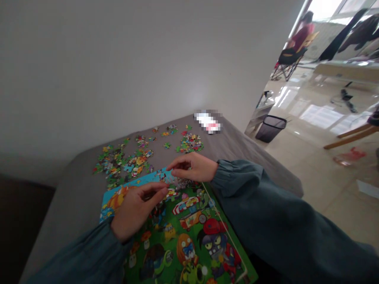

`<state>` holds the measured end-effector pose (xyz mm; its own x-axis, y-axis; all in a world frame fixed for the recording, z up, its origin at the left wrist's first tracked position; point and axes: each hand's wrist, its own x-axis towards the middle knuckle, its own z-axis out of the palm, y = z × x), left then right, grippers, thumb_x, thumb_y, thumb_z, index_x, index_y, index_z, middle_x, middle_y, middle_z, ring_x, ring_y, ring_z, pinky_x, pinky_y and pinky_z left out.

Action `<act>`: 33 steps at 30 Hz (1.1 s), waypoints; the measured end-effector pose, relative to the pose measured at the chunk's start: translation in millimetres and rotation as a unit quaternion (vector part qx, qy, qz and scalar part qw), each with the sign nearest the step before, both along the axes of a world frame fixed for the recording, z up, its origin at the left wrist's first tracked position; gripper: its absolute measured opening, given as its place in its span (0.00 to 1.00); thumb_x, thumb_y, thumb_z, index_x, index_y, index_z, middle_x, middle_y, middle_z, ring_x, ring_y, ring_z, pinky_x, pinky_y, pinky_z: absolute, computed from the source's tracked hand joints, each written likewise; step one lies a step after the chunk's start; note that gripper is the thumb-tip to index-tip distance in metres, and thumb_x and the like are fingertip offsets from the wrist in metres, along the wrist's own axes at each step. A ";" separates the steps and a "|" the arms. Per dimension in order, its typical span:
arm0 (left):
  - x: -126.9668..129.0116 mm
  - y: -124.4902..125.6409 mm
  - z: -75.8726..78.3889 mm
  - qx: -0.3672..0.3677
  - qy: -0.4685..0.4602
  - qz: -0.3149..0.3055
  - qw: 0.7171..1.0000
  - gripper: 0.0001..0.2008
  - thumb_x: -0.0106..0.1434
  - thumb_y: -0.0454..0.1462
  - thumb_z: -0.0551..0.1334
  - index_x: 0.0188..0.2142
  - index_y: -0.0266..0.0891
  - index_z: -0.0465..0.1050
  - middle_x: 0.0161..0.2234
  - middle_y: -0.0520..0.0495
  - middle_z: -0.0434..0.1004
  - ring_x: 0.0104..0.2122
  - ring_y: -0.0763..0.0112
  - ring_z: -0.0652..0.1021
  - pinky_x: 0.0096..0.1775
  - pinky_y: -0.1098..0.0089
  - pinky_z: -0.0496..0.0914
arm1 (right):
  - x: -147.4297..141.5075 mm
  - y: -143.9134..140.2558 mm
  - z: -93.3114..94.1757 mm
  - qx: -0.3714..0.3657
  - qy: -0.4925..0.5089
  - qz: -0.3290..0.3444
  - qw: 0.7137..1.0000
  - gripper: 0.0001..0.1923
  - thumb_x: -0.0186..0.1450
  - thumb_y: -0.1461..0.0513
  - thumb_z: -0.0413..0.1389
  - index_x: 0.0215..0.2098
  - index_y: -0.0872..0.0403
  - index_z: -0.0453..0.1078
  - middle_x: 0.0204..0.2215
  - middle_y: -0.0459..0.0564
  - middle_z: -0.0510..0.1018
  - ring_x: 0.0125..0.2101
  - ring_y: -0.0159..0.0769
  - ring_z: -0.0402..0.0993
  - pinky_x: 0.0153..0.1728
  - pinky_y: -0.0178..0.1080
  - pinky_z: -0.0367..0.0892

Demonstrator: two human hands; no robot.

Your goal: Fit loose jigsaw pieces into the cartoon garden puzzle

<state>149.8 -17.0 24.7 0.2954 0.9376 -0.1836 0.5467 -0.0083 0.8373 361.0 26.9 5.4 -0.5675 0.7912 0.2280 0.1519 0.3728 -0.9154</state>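
A colourful cartoon jigsaw puzzle board [189, 232] lies on a grey-covered surface [74, 197] in front of me. My left hand [134, 209] rests on the board's upper left part, fingers curled and pressing near the top edge. My right hand [194, 167] hovers at the board's top edge, fingertips pinched together as if on a small puzzle piece; the piece itself is too small to make out. Loose puzzle pieces [127, 161] lie scattered beyond the board, with another small heap of pieces [191, 142] farther right.
A white and pink packet [209, 121] lies at the far corner of the surface. A plain wall stands behind. To the right, a black waste bin [271, 128] sits on a glossy floor; a person [300, 35] sits in a chair far off.
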 end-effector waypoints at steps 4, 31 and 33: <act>19.7 -8.8 -5.1 -0.016 0.007 -0.051 0.999 0.13 0.55 0.47 0.63 0.33 0.40 0.76 0.32 0.49 0.81 0.32 0.66 0.79 0.35 0.70 0.73 | 7.9 6.9 -0.8 0.040 -0.010 -0.031 0.999 0.10 0.64 0.63 0.54 0.42 0.59 0.73 0.27 0.46 0.75 0.25 0.25 0.67 0.28 0.31 0.65; 0.4 -44.3 -10.7 0.393 0.300 -0.341 0.800 0.19 0.65 0.37 0.56 0.55 0.47 0.68 0.53 0.53 0.73 0.49 0.63 0.74 0.46 0.61 0.73 | 16.0 5.5 -6.1 0.105 -0.302 0.210 0.924 0.15 0.53 0.59 0.67 0.35 0.59 0.74 0.22 0.41 0.68 0.24 0.25 0.62 0.25 0.30 0.55; -0.8 -44.3 -14.9 0.405 0.297 -0.338 0.796 0.18 0.66 0.37 0.56 0.55 0.47 0.68 0.54 0.53 0.73 0.49 0.63 0.74 0.46 0.62 0.73 | 14.1 4.8 -7.6 0.098 -0.310 0.203 0.924 0.14 0.54 0.59 0.66 0.34 0.59 0.73 0.23 0.41 0.68 0.24 0.26 0.62 0.26 0.30 0.54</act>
<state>149.0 -61.3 9.9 0.8690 0.4835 0.1053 0.4859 -0.8740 0.0038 375.1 31.7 -2.2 -0.8782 0.4619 -0.1241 0.4350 0.6636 -0.6086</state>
